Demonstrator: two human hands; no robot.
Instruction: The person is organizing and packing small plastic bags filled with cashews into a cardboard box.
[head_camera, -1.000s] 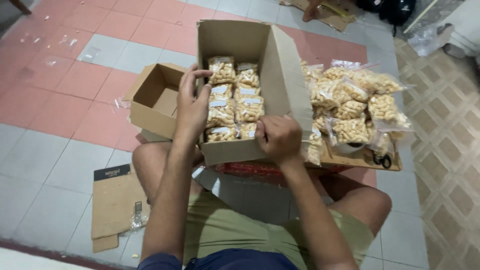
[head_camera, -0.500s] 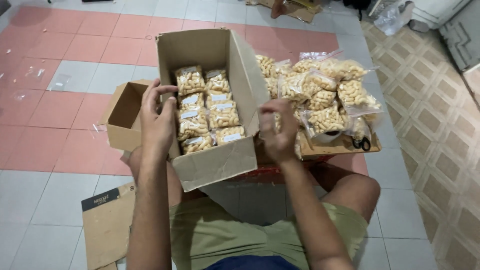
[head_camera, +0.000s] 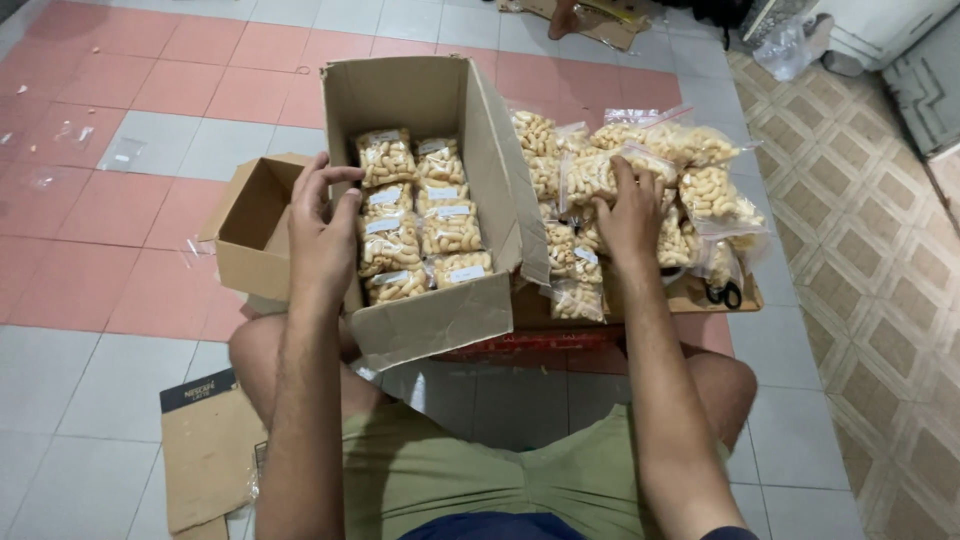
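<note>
Head view: small empty carton (head_camera: 258, 225) left of the tall cardboard box (head_camera: 440, 310), flattened cardboard (head_camera: 205, 450) on the tiled floor (head_camera: 120, 200), scissors (head_camera: 722, 293) by the heap. Left hand (head_camera: 322, 235), fingers loosely spread, rests on the box's left wall beside the stacked snack packets (head_camera: 420, 215). Right hand (head_camera: 630, 210) lies fingers-down on the loose packet pile (head_camera: 640, 170), right of the box's raised flap; actual grasp cannot be told.

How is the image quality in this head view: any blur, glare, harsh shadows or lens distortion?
Head view: sharp overall, with no motion blur on the left hand or right hand; light is soft and even, with only faint shadows inside the cardboard box; small highlights glint on the clear snack bags; floor tile lines bow slightly toward the edges, suggesting mild wide-angle distortion.
</note>
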